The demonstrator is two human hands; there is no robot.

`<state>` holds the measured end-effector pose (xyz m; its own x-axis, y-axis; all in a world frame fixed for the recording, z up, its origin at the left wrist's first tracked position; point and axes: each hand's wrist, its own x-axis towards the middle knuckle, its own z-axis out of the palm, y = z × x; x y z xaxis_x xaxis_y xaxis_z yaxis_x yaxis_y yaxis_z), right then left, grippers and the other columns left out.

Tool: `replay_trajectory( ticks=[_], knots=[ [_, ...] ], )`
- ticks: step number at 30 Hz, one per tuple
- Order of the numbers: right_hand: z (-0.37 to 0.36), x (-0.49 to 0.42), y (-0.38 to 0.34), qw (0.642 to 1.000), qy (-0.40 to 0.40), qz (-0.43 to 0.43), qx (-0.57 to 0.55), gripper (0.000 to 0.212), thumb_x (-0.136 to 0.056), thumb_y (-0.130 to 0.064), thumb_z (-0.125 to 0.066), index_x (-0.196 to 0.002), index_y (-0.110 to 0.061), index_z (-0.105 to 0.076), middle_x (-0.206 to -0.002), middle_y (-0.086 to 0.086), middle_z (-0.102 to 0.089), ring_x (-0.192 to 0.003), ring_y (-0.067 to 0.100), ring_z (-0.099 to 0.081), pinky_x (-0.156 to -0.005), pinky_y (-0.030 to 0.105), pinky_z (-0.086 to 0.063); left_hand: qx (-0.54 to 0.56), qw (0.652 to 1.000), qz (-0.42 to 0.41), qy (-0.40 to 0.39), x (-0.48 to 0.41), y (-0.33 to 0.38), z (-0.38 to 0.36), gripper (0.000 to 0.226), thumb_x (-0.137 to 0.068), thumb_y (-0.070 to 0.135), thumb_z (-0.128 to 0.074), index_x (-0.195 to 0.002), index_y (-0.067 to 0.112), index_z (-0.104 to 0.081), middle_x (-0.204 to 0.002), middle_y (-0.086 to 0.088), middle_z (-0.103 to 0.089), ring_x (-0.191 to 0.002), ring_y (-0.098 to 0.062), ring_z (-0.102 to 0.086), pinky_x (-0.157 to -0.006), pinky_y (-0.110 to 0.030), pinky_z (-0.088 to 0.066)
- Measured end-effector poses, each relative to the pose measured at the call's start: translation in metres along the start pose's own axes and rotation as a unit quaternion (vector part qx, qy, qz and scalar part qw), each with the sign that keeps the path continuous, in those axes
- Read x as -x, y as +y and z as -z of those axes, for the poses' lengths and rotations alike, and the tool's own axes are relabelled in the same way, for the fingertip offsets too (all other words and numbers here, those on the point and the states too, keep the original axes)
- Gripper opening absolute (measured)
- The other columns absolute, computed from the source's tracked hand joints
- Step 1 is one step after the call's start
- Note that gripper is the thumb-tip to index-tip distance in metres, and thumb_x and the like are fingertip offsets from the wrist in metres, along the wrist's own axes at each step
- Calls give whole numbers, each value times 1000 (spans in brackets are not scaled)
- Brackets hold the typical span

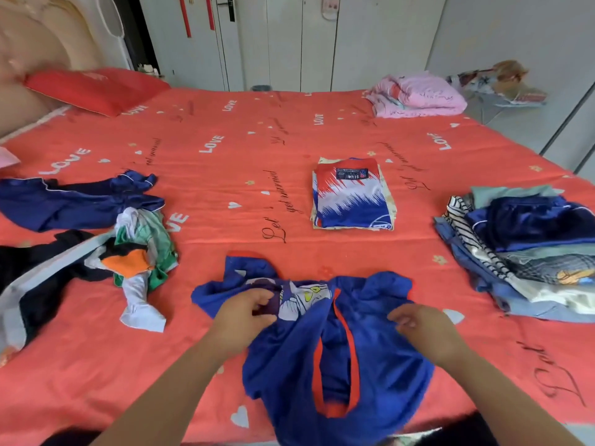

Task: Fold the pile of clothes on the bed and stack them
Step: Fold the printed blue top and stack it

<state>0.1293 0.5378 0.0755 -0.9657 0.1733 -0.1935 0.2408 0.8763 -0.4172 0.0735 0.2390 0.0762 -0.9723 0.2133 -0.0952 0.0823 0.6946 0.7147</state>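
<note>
Blue shirt (383, 358) with red trim lies rumpled at 6 o'clock on the bed (225, 169), its upper part bunched under both hands. The left hand (244, 312) has its fingers curled, pinching fabric beside the cartoon print. The right hand (418, 326) curls round a fold at the shirt's 3 o'clock edge. Unfolded clothes (138, 252) sit at 9 o'clock, a neat stack (351, 194) at 12 and a looser stack (531, 246) at 3.

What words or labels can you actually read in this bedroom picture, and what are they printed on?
"LOVE": white capitals, repeated across the red bedsheet.
"Let's get married": black script on the same bedsheet, only partly legible.
Patch on the folded jersey: too blurred to read.
</note>
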Motion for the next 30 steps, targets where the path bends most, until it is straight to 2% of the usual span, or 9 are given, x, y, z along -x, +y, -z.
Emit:
replay_trajectory(
  ticks=[5,7,10,14,17,20,24,26,30],
  knots=[
    [-29,-25,-2,997,45,57,-3,34,-85,-9,-58,-118,-17,-63,-117,-2,-65,-110,16,-58,-91,21,-40,-52,997,-63,-17,-2,5,-15,68,-62,57,-67,-121,25,-57,-116,19,-53,-108,1,-48,-91,-15,-35],
    [-37,-35,-3,996,31,72,34,47,-85,-18,-61,-130,-20,-52,-124,-1,-60,-117,17,-53,-95,26,-42,-128,981,-144,10,-2,8,-24,55,-57,66,-51,-91,25,-65,-92,16,-60,-91,-8,-54,-81,-29,-44],
    [-41,-44,-1,991,19,53,118,42,-88,-24,-56,-129,-26,-51,-117,-3,-61,-112,20,-52,-88,32,-44,-163,974,-138,71,-7,15,-28,38,-80,48,-51,-56,20,-41,-57,9,-45,-60,-11,-45,-59,-23,-34],
    [-23,-49,5,994,87,51,37,14,-83,-9,-55,-84,-15,-67,-89,4,-65,-93,27,-60,-75,32,-40,69,985,-44,150,-22,22,2,14,-86,19,-64,-74,19,-69,-62,14,-64,-61,8,-53,-65,-9,-39],
    [9,-45,5,980,186,42,-55,12,-81,3,-57,-79,-4,-65,-85,14,-66,-84,31,-60,-67,30,-29,212,956,7,201,-29,27,32,29,-90,13,-57,-64,25,-62,-46,16,-53,-43,4,-41,-49,-16,-36],
    [38,-35,-1,958,243,43,-146,21,-85,6,-50,-70,-9,-54,-67,8,-55,-67,27,-51,-59,26,-24,285,933,-8,217,-30,38,55,37,-91,16,-55,-55,19,-56,-47,12,-43,-49,-4,-32,-45,-21,-27],
    [52,-30,1,932,275,14,-235,28,-90,-4,-46,-68,-20,-45,-60,-3,-46,-53,9,-44,-56,26,-32,377,904,6,200,-31,41,82,29,-89,20,-60,-62,16,-51,-74,-11,-41,-73,-20,-33,-57,-29,-27],
    [54,-28,0,928,284,-2,-240,22,-92,-4,-44,-73,-15,-46,-61,-2,-44,-57,16,-40,-60,31,-27,354,910,24,216,-34,33,91,27,-85,22,-64,-62,14,-51,-74,-12,-43,-74,-21,-35,-60,-32,-30],
    [51,-28,3,958,233,-52,-162,15,-94,-10,-45,-82,-9,-52,-81,16,-56,-81,29,-51,-68,32,-28,125,964,68,225,-26,14,77,33,-81,21,-66,-55,9,-52,-50,-1,-45,-61,-21,-39,-56,-29,-31]
  ],
)
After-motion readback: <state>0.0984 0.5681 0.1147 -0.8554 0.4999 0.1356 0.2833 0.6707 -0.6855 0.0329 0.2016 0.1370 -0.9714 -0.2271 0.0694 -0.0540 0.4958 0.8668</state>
